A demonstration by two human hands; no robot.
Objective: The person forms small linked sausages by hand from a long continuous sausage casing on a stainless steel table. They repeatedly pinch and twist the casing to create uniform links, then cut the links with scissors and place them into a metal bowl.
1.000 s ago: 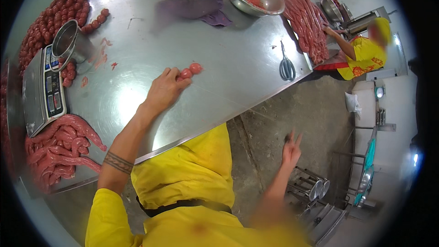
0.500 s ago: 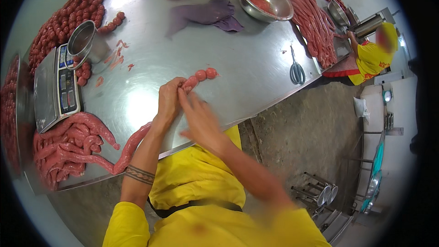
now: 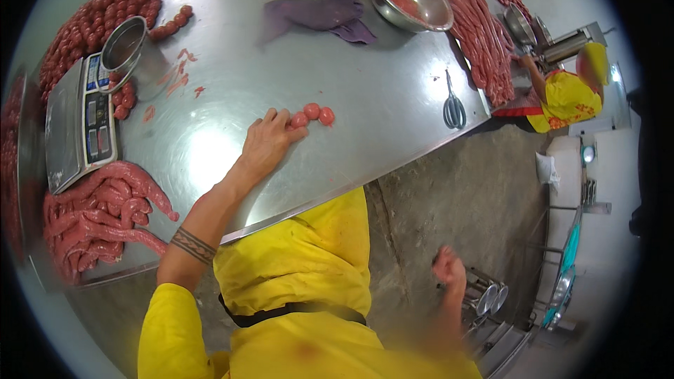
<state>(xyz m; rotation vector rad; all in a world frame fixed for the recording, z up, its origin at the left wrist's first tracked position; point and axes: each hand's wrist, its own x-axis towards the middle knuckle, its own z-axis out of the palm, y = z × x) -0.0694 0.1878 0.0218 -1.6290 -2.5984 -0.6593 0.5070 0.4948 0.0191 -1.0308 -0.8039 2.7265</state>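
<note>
Round links: three small balls [image 3: 312, 115] show in a short bent row, pinkish red, smooth and shiny, pinched in between one ball and the next; they lie on the steel table [image 3: 379, 84], well to the right of the scale [image 3: 99, 125].
Left hand: your left hand [image 3: 267, 142] rests to the right of the scale, fingers bent and nearly closed, with thumb and fingertips on the nearest ball; the other two stand clear of your grasp.
Right hand: yours [image 3: 450, 267] hangs over the floor, far right of the scale and nearer your body, fingers folded in; you cannot tell from this view whether they hold anything.
Sausage pile: thick unlinked coils [image 3: 98, 228], pink-red and glossy, heap up beside the scale on its near side.
Metal pail: it [image 3: 128, 52] stands at the scale's far right corner.
Purple cloth: it [image 3: 316, 15] lies crumpled, right of the scale and farther from you.
Scissors: they [image 3: 454, 109] lie far right of the scale.
</note>
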